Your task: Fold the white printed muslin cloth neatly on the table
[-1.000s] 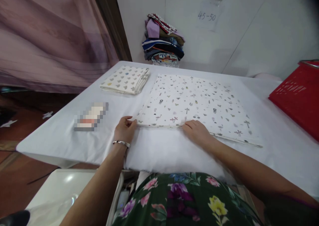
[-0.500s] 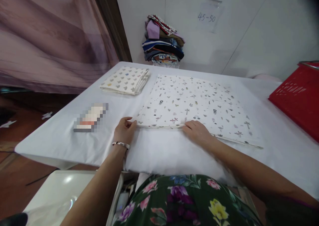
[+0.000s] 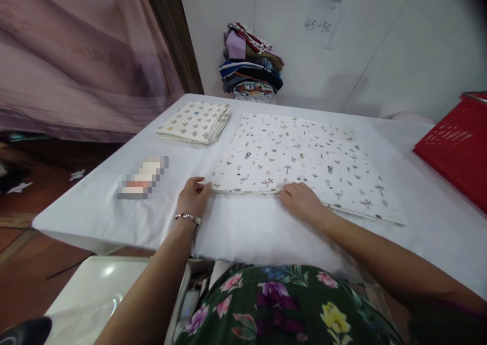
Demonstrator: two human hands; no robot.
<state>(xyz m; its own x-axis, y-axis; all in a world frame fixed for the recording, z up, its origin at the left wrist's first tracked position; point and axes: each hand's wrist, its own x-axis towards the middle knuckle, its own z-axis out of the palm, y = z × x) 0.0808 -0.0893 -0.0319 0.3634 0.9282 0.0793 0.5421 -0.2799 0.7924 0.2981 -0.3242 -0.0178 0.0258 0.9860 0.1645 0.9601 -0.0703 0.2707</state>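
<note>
A white cloth [image 3: 292,154] printed with small palm trees and other figures lies flat and folded in layers on the white-covered table [image 3: 243,228]. My left hand [image 3: 193,197], with a bracelet at its wrist, pinches the near left corner of this cloth between thumb and fingers. Farther along the same near edge, about midway, my right hand [image 3: 300,199] grips the layers with its fingers closed over the top; its thumb is hidden. Left of the cloth rests a folded cream cloth [image 3: 195,123] with a grey pattern.
A blurred-out flat object [image 3: 143,177] lies on the table at the left. Against the wall rises a stack of folded clothes [image 3: 251,66]. A red basket [image 3: 456,147] stands at the right edge, and a pale stool-like surface [image 3: 95,284] is below the table at lower left.
Both hands keep their hold on the cloth's near edge, and the cloth lies as before. The whole view has shifted slightly.
</note>
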